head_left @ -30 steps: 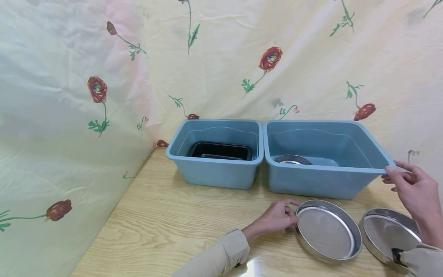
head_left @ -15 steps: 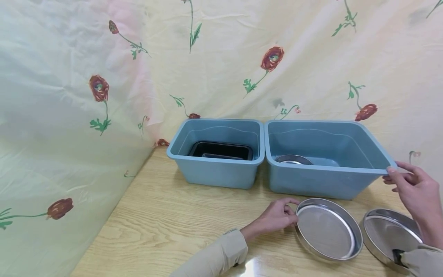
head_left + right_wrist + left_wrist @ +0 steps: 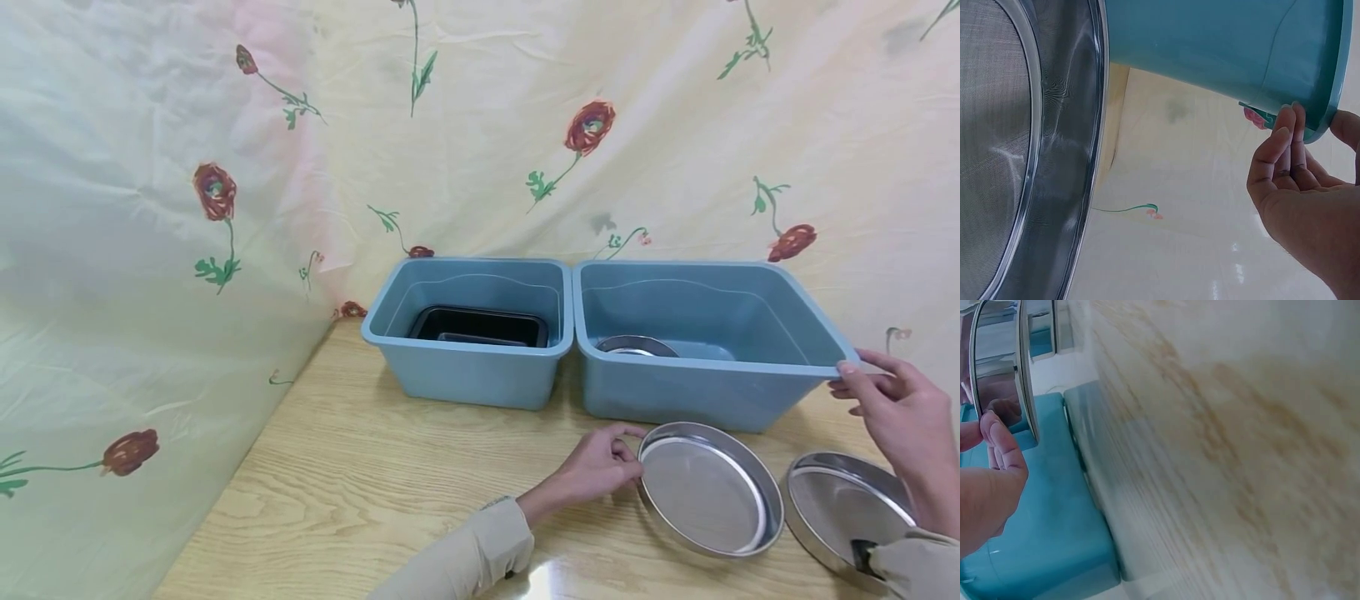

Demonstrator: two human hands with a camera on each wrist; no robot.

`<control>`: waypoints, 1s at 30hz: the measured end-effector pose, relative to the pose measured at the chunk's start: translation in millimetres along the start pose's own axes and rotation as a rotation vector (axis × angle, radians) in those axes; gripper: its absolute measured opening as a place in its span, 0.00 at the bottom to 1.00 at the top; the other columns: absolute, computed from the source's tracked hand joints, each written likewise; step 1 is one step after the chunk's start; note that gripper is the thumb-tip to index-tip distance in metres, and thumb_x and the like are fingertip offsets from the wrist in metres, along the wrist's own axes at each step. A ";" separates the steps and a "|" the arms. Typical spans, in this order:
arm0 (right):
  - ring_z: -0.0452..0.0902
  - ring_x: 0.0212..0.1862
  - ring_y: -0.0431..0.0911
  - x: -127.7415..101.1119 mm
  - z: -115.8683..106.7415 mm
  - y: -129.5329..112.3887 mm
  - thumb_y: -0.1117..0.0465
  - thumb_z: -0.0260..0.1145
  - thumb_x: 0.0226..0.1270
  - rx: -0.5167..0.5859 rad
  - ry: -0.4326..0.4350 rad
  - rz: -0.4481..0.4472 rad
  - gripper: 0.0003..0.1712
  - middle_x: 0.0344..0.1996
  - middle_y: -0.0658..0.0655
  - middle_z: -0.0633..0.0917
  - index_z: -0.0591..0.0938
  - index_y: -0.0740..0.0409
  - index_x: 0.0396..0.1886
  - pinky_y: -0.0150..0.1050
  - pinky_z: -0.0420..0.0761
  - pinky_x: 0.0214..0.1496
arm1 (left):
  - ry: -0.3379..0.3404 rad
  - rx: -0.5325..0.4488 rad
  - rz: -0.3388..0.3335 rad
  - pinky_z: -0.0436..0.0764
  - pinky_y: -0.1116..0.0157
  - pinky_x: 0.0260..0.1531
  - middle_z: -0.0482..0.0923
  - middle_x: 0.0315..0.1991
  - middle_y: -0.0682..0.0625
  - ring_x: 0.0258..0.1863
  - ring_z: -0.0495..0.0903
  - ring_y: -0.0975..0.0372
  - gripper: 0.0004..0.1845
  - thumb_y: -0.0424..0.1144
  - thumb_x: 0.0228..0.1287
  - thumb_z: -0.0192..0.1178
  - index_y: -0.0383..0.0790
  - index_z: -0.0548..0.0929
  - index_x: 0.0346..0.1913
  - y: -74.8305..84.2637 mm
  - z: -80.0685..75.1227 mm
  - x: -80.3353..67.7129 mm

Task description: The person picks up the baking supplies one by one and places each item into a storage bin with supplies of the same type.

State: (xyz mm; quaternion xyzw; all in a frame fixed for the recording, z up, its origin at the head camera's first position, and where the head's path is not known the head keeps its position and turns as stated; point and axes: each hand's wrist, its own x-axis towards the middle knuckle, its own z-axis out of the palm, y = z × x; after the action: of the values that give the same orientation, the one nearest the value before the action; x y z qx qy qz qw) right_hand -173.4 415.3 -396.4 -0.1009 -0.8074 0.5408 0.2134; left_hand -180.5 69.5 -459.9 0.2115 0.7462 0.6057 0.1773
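Field notes, head view. My left hand (image 3: 600,467) pinches the near-left rim of the round stainless-steel mesh sieve (image 3: 708,489); fingers curled on its edge, grip closed on the rim. Against the frames from a second ago the sieve's left edge now sits slightly higher and nearer the bins, so I judge the lift is just beginning; most of it still looks low over the wooden tabletop (image 3: 360,483), and I cannot tell whether its far side has left the surface. The left wrist view confirms fingertips (image 3: 997,434) against the steel rim.

My right hand (image 3: 892,408) has not moved: thumb over and fingers under the right corner lip of the larger blue plastic bin (image 3: 705,392), a light pinching grip that steadies it. The right wrist view shows fingers (image 3: 1282,147) on that lip.

A similar steel sieve lies inside that bin (image 3: 636,345). A second round steel sieve (image 3: 843,504) rests on the tabletop to the right. The smaller blue plastic bin (image 3: 468,375) holds a black rectangular tray (image 3: 478,326). Floral cloth backdrop (image 3: 225,167) behind.
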 end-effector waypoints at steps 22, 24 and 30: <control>0.78 0.30 0.22 -0.2 1.4 -1.5 0.56 0.61 0.80 -0.042 0.012 0.024 0.14 0.27 0.24 0.81 0.73 0.26 0.50 0.20 0.72 0.29 | -0.034 -0.036 0.065 0.74 0.76 0.23 0.81 0.25 0.60 0.25 0.83 0.66 0.26 0.22 0.62 0.62 0.36 0.80 0.64 10.3 -6.3 -7.1; 0.78 0.29 0.22 -0.4 1.3 -1.6 0.57 0.62 0.80 -0.033 0.011 0.019 0.14 0.27 0.24 0.82 0.74 0.26 0.49 0.20 0.72 0.29 | -0.032 -0.036 0.068 0.75 0.75 0.23 0.82 0.26 0.60 0.25 0.83 0.67 0.26 0.22 0.62 0.62 0.36 0.80 0.64 11.6 -6.4 -7.4; 0.78 0.29 0.23 -0.7 0.9 -0.7 0.58 0.62 0.80 -0.019 0.010 0.012 0.15 0.27 0.24 0.82 0.74 0.26 0.48 0.21 0.72 0.29 | -0.033 -0.051 0.079 0.79 0.75 0.27 0.83 0.27 0.59 0.25 0.83 0.68 0.26 0.22 0.62 0.62 0.36 0.80 0.64 16.7 -7.2 -9.0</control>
State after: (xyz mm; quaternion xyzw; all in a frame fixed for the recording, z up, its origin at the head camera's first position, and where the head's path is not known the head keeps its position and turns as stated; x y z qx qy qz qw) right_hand -173.2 414.0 -396.2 -0.1107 -0.8108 0.5337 0.2132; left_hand -174.9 61.8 -442.0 0.2462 0.7186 0.6275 0.1712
